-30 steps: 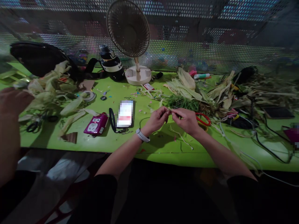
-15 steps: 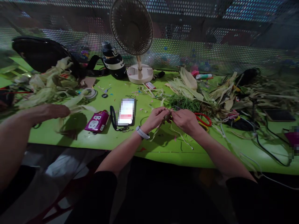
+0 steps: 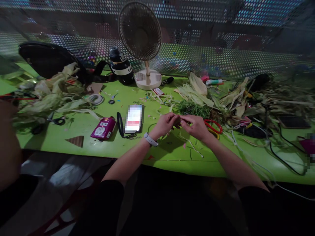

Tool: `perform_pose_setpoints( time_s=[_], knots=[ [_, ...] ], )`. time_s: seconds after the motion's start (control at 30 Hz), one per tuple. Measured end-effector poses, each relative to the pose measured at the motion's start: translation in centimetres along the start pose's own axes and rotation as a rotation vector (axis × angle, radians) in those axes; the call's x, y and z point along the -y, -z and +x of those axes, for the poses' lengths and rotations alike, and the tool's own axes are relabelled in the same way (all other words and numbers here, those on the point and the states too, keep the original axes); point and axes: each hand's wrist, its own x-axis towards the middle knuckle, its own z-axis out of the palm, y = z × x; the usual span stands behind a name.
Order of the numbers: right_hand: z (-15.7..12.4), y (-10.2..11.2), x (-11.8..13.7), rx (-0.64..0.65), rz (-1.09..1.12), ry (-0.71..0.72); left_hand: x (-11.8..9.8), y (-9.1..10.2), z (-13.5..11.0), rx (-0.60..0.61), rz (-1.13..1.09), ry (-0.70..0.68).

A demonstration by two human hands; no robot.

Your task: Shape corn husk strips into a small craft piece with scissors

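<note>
My left hand [image 3: 167, 124], with a pale band on its wrist, is closed in a pinch over the green table [image 3: 157, 155]. A narrow strip of corn husk [image 3: 169, 132] shows below its fingers, mostly hidden. Close beside it, my right hand [image 3: 195, 127] pinches thumb and fingers together at nearly the same spot. Whatever lies between those fingertips is too small and dark to make out. A thin pale cord [image 3: 192, 146] lies under the hands. Red-handled scissors [image 3: 213, 126] rest just beyond my right hand.
Corn husks [image 3: 194, 87] and green stalks [image 3: 189, 107] pile up at back right; more husks [image 3: 49, 95] lie left. A phone [image 3: 133, 118], purple power socket [image 3: 103, 128], fan [image 3: 147, 80] and bottle [image 3: 121, 70] stand between. Another person's arm [image 3: 10, 144] is at far left.
The other person's hand has drawn back left, uncovering a brown triangular scrap and dark scissors. My right hand's fingers have shifted slightly at the pinch; the husk strip hangs less visibly.
</note>
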Motion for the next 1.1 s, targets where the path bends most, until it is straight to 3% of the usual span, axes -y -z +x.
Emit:
perform_pose_setpoints(
  time_s=[0.13,0.5,0.67,0.83,1.1],
  knots=[
    [0.2,0.1,-0.2,0.021,0.147,-0.083,-0.3,0.0,-0.2,0.020,0.042,-0.049],
    [0.1,0.7,0.4,0.091,0.056,-0.095,0.2,0.2,-0.2,0.076,0.080,-0.062],
    [0.7,1.3,0.7,0.114,0.410,-0.289,-0.2,0.2,-0.3,0.077,0.103,-0.120],
    [1.3,0.9,1.2,0.239,0.869,-0.461,-0.3,0.2,-0.1,0.005,0.069,-0.187],
    [1.5,1.4,1.2,0.319,0.986,-0.492,-0.2,0.2,-0.1,-0.033,0.054,-0.227]
  ],
)
